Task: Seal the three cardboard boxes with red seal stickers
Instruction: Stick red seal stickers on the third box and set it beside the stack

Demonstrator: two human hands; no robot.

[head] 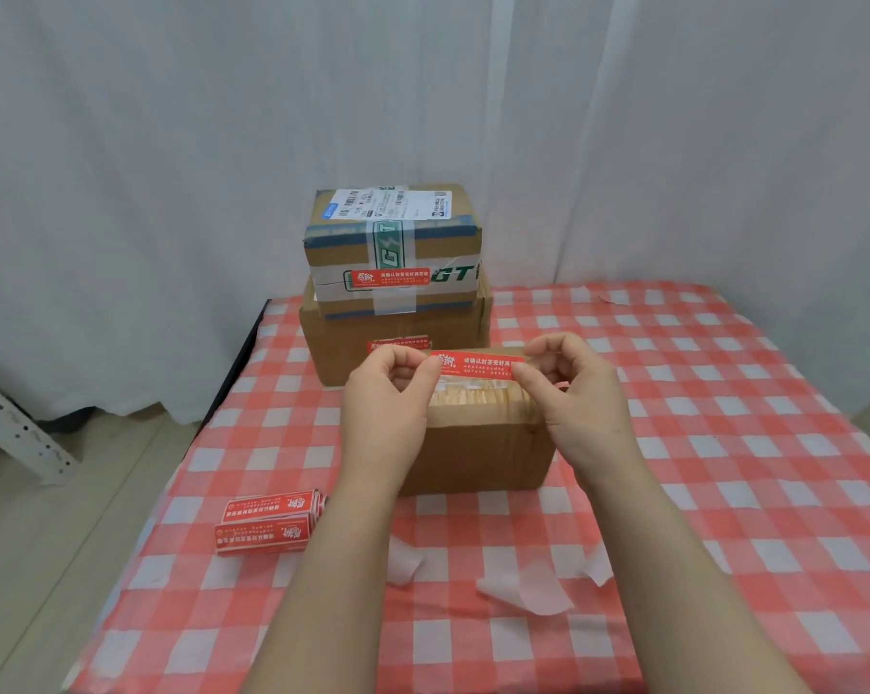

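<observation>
Pinching a sticker (478, 365) — over checked cloth (698, 443) (curtains (172, 142) behind).

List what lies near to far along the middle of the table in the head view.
Peeled backing papers → nearest box, red sticker pinched above it by left hand and right hand → lower stacked box → taped box atop it → curtain.

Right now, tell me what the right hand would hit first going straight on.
Likely the lower stacked box, behind the near box; the right hand, pinching the red sticker, aims there. Depth is unclear.
</observation>
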